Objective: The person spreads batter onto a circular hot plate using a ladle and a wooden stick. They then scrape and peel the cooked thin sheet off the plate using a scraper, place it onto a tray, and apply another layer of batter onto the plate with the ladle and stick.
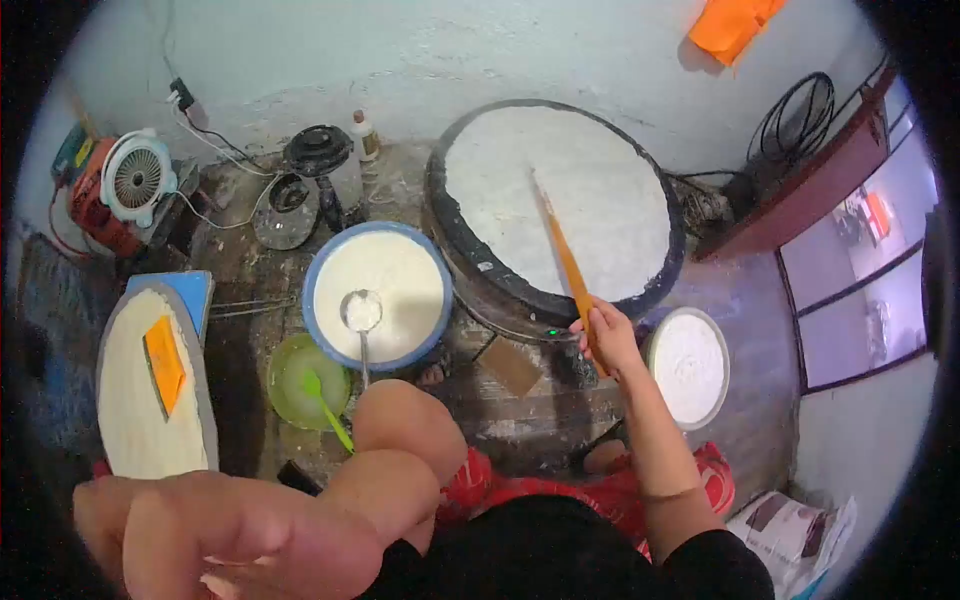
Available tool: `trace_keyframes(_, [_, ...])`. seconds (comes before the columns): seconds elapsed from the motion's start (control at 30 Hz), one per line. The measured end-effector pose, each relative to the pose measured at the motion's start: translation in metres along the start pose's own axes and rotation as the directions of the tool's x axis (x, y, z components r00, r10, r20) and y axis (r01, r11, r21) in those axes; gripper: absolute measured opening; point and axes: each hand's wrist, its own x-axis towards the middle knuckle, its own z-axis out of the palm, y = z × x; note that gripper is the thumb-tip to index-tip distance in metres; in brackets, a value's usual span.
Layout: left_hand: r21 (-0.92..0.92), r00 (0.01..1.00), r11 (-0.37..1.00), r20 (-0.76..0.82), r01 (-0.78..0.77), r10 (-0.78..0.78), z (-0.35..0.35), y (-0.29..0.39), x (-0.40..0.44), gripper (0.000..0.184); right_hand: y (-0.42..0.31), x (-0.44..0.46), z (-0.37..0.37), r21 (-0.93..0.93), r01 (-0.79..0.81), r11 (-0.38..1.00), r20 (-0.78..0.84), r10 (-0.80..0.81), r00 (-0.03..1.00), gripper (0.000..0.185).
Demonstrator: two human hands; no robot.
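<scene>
My right hand [605,335] is wrapped round the handle end of a long wooden spatula [565,250]. The blade's thin tip lies over a pale, round sheet of batter [490,160] covering most of a black round griddle [438,205]. Raised close to the camera at the lower left, my left hand [240,525] looks empty, with its fingers apart. Beyond it, a long pale sheet [125,400] on a board carries an orange scraper [167,365]. A metal ladle [361,312] rests in a blue-rimmed basin [308,290] of creamy batter.
A green bowl [275,395] holds a green spoon [318,395]. Right of the griddle stands a pale basin [726,375] of white stuff. Along the wall are a small blower fan [138,178], a blender jug [335,175] and a bottle [366,138]. A printed bag [790,535] lies lower right.
</scene>
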Motion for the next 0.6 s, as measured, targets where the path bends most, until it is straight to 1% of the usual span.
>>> trace_keyframes(0.03, [0.003,1.000,1.000,0.008,-0.012,0.012,0.000,0.001,0.001,0.033,-0.003,0.007,0.007,0.011,-0.031,0.999,-0.019,0.031,0.999,0.035])
trace_keyframes(0.1, [0.020,0.999,1.000,0.045,0.008,-0.009,0.000,0.003,0.003,0.027,-0.005,0.026,0.011,-0.030,0.010,1.000,0.053,-0.009,0.999,0.037])
trace_keyframes(0.13, [0.029,0.998,0.999,0.062,0.020,-0.022,-0.001,0.004,0.004,0.025,-0.012,0.031,0.016,-0.035,0.016,0.999,0.062,-0.014,0.998,0.037])
trace_keyframes(0.2, [0.049,0.994,0.998,0.090,0.050,-0.054,-0.003,0.006,0.006,0.020,-0.024,0.042,0.028,-0.058,-0.024,0.998,0.001,0.024,1.000,0.037])
trace_keyframes(0.3, [0.083,0.987,0.992,0.125,0.094,-0.104,-0.007,0.010,0.009,0.012,-0.022,0.073,0.029,-0.059,-0.002,0.998,0.019,0.003,1.000,0.036])
trace_keyframes(0.33, [0.095,0.984,0.990,0.134,0.108,-0.120,-0.009,0.011,0.010,0.010,-0.026,0.079,0.032,-0.204,-0.020,0.979,-0.042,0.012,0.999,0.037])
trace_keyframes(0.37, [0.108,0.980,0.987,0.142,0.123,-0.138,-0.011,0.012,0.011,0.008,-0.017,0.092,0.029,-0.207,-0.020,0.978,-0.036,0.013,0.999,0.037])
trace_keyframes(0.4, [0.119,0.976,0.983,0.149,0.139,-0.157,-0.013,0.013,0.012,0.007,0.000,0.110,0.022,-0.535,0.237,0.811,-0.025,-0.295,0.955,0.037])
trace_keyframes(0.43, [0.130,0.972,0.979,0.156,0.156,-0.176,-0.016,0.014,0.013,0.006,0.009,0.121,0.019,-0.780,0.407,0.476,0.092,-0.556,0.826,0.036])
trace_keyframes(0.47, [0.140,0.967,0.975,0.163,0.174,-0.196,-0.018,0.015,0.014,0.007,-0.011,0.108,0.028,-0.779,0.409,0.476,0.096,-0.555,0.826,0.036])
trace_keyframes(0.5, [0.151,0.962,0.969,0.167,0.193,-0.218,-0.021,0.017,0.014,0.009,-0.034,0.093,0.034,-0.928,0.190,0.319,0.030,-0.446,0.894,0.034])
trace_keyframes(0.53, [0.161,0.956,0.963,0.167,0.214,-0.241,-0.023,0.019,0.014,0.011,-0.050,0.082,0.038,-0.993,-0.033,0.115,-0.071,-0.346,0.936,0.031])
trace_keyframes(0.57, [0.167,0.950,0.957,0.166,0.238,-0.265,-0.025,0.021,0.015,0.013,-0.049,0.086,0.035,-0.992,-0.038,0.116,-0.075,-0.340,0.937,0.031])
trace_keyframes(0.6, [0.171,0.942,0.951,0.173,0.258,-0.287,-0.028,0.022,0.016,0.016,-0.049,0.094,0.028,-0.992,-0.037,0.119,-0.082,-0.403,0.912,0.029])
